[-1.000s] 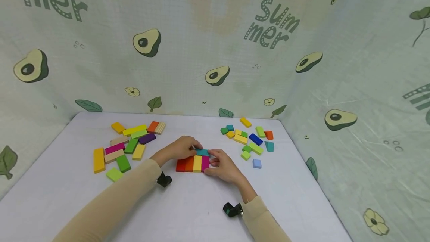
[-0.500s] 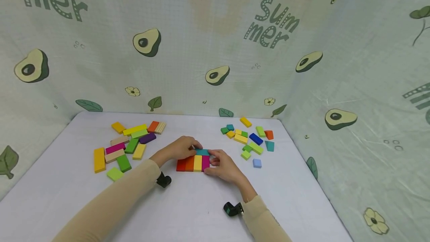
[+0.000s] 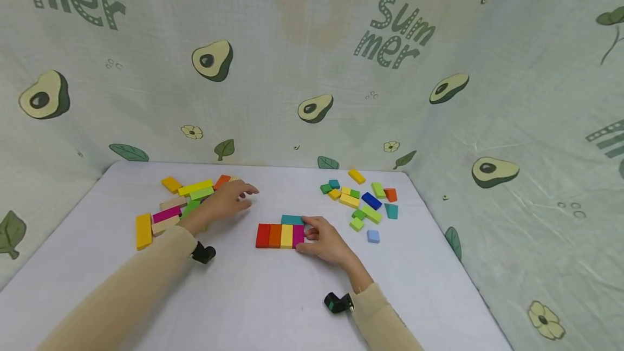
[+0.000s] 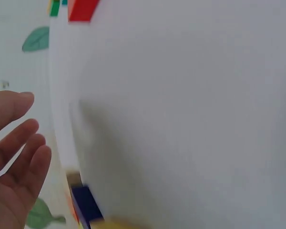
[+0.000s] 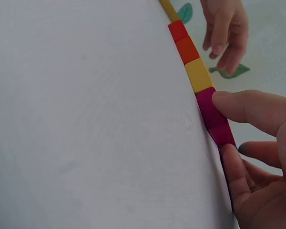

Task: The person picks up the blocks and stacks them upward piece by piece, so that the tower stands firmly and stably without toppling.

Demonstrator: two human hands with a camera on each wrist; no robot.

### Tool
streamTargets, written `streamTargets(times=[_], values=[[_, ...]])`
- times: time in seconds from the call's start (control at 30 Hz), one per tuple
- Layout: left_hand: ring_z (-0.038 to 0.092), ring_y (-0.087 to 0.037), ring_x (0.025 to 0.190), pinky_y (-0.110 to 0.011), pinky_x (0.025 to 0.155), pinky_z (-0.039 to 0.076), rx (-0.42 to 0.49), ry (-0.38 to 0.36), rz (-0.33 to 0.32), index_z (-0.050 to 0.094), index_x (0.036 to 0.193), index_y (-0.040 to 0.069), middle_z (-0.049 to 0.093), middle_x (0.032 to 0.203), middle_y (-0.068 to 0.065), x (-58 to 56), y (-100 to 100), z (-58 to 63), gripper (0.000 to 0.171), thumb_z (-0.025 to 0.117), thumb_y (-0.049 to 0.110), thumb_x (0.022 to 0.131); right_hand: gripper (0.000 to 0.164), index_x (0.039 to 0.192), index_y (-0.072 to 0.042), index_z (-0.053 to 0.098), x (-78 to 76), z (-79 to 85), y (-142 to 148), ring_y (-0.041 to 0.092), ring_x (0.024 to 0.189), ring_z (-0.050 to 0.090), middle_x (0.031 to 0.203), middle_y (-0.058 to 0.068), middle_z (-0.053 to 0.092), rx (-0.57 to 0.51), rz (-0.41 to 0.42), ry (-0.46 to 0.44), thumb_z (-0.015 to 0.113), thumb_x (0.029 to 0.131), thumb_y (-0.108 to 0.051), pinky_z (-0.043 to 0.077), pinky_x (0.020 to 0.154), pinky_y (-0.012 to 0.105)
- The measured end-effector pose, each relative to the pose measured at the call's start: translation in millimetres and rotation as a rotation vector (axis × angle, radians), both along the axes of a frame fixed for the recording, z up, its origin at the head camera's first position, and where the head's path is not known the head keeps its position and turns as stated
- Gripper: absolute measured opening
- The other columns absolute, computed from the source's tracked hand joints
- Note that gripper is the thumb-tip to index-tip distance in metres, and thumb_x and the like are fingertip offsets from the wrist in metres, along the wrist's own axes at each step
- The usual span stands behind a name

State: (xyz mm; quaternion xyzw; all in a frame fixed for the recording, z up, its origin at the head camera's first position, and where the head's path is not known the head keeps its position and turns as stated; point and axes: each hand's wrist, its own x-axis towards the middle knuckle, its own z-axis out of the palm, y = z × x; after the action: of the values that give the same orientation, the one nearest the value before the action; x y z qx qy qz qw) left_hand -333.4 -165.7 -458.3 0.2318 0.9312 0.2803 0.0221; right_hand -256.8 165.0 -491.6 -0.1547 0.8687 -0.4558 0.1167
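Note:
My left hand (image 3: 225, 202) hovers over the near side of the left block pile, fingers loosely bent and nothing between them. In the left wrist view that hand (image 4: 19, 157) appears at the left edge, above a dark purple block (image 4: 87, 202). Mid-table lies a flat row: a red block (image 3: 262, 236), an orange block (image 3: 274, 236), a yellow block (image 3: 286, 236) and a magenta block (image 3: 298, 236). A teal block (image 3: 291, 220) lies along their far edge. My right hand (image 3: 325, 240) grips the magenta block at the right end, its index fingertip at the teal block's corner.
Left of the row is a loose pile of coloured blocks, among them an orange-yellow block (image 3: 143, 231) and a yellow block (image 3: 196, 187). Smaller blocks lie scattered at the right, including a blue block (image 3: 372, 201) and a light blue cube (image 3: 372, 236). A printed curtain (image 3: 273, 140) stands behind the table.
My left hand has let go of the far side of the block row and moved left and back to the left pile. The right hand and the row have stayed in place.

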Motion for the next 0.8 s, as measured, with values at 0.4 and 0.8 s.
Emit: streamTargets(times=[0.4,0.8], values=[[0.06,-0.04,0.111,-0.062,0.103,0.052,-0.107,0.028,0.149,0.062,0.144,0.002,0.062,0.132,-0.027,1.4,-67,-5.2,0.052,0.078,0.018,0.096,0.078,0.159,-0.014,0.049,0.7,0.3,2,0.02,0.119,0.06,0.148,0.008,0.055,0.003,0.003,0.006,0.086,0.092,-0.029,0.056,0.106,0.039],[0.059,-0.044,0.112,-0.064,0.103,0.052,-0.163,0.001,0.117,0.069,0.136,0.001,0.061,0.133,-0.031,1.3,-73,-5.0,0.044,0.077,0.014,0.095,0.078,0.16,-0.015,0.049,0.3,0.1,0,0.019,0.119,0.06,0.145,0.007,0.055,0.003,-0.001,0.003,0.086,0.092,-0.028,0.056,0.105,0.039]])
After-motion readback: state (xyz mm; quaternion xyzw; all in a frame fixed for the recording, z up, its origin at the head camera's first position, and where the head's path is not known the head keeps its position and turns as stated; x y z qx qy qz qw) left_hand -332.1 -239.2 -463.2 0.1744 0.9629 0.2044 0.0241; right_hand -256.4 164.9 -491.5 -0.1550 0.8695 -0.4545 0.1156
